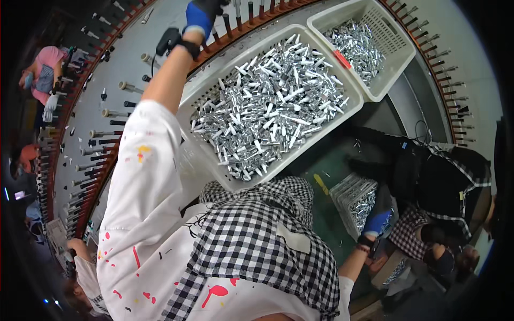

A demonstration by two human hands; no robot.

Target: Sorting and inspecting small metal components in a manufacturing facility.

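Observation:
My left hand (203, 17), in a blue and black glove, is at the top edge over a curved row of upright pegs. Its dark fingers look bent together; what they hold, if anything, I cannot make out. Low at the right, my right hand (380, 209), gloved alike, reaches over the side of a pale crate (342, 188) holding small silver parts. Its dark fingers blend into the shadow. Between my arms, a large pale plastic basket (292, 174) is heaped with small silver pieces with white tapered tips (270, 107).
A second slotted basket (405, 51) of silver parts adjoins the first, with a red tag between. Curved brown rails of pegs (101, 155) run along the left, top and right. A person in black (428, 182) sits at the right; others work at the left.

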